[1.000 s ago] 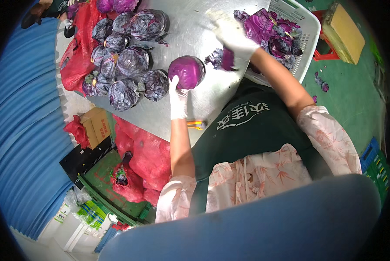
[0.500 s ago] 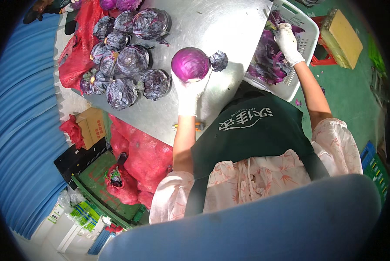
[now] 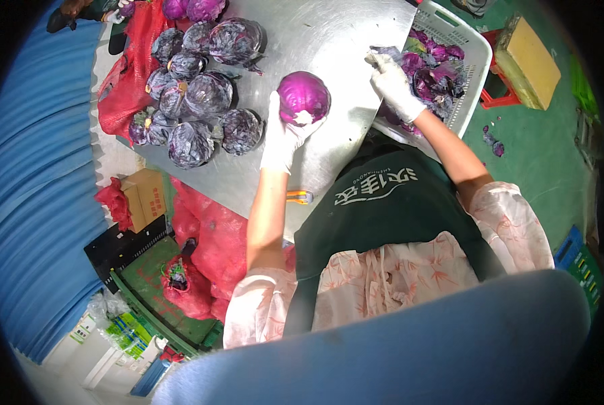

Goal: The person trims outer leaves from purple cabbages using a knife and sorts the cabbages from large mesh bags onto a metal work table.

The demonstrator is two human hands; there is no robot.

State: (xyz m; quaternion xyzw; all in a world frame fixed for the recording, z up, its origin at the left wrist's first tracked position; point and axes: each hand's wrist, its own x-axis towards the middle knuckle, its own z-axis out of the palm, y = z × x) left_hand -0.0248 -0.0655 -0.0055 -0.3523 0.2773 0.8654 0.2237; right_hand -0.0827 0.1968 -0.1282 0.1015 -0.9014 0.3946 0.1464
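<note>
Cupped in my gloved left hand [image 3: 286,135] is a smooth, bright purple red cabbage [image 3: 304,96], its pale cut stem end turned toward me, over the metal table [image 3: 329,40]. My gloved right hand [image 3: 395,88] is at the table's right edge, fingers closed on a dark cabbage leaf [image 3: 385,50] that shows past its fingertips. Just right of that hand, a white plastic basket [image 3: 480,64] holds a heap of loose purple leaves [image 3: 437,74]. An orange-handled utility knife [image 3: 300,197] lies on the table near my left forearm.
Several dark, untrimmed red cabbages [image 3: 207,94] crowd the table's left side beside a red mesh bag [image 3: 136,74]. Full red mesh sacks [image 3: 214,236] stand below. A yellow block [image 3: 530,64] rests on a red crate [image 3: 501,94]. At the top left, another person's gloved hand [image 3: 115,16] shows.
My right hand has moved left from the basket to the table edge and now grips the leaf. The dark leaf beside the cabbage is gone from there. The cabbage has turned, showing its stem end.
</note>
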